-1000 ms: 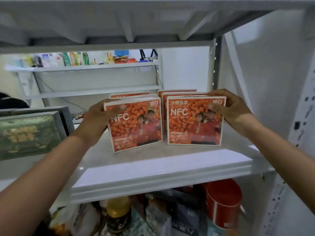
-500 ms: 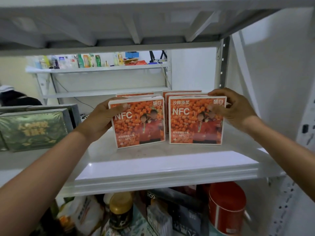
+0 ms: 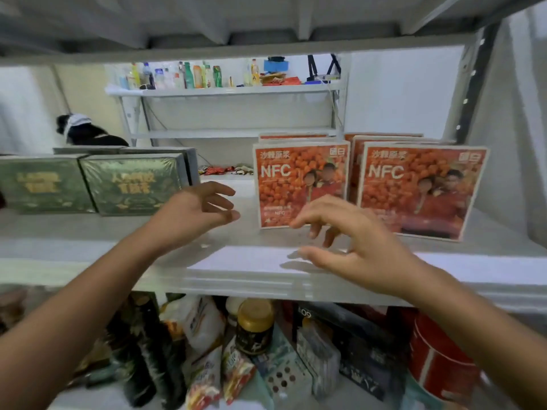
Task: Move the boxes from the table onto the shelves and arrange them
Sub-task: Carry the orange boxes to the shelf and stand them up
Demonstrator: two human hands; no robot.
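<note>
On the middle shelf (image 3: 254, 263) the left box (image 3: 296, 176) and the right box (image 3: 420, 184) stand upright side by side. Both are orange, marked NFC, and face the camera with a narrow gap between them. Back boxes (image 3: 296, 137) of the same orange stand close behind them, showing little more than their top edges.

The left hand (image 3: 189, 214) hovers over the bare shelf, left of the left box and apart from it. Its fingers (image 3: 219, 189) are straight and spread and point toward the box. They hold nothing.

The right hand (image 3: 364, 247) hangs palm down in front of the lower part of the left box and the gap beside it. Its fingers (image 3: 305, 218) are spread and loosely bent, with the tips pointing down at the shelf. They grip nothing, and I cannot tell whether any tip touches the box or the shelf.

Further left on the same shelf, well apart from the orange ones, the green boxes (image 3: 133, 184) stand upright in a row, with grey ones behind them.

Below, the lower shelf is crowded. It holds a jar (image 3: 254, 324) with a gold lid, packets (image 3: 204, 324) to its left, and a red tin (image 3: 441, 359) at the right.

Beyond the shelving, a white rack (image 3: 231, 91) carries a row of bottles (image 3: 192, 75).
</note>
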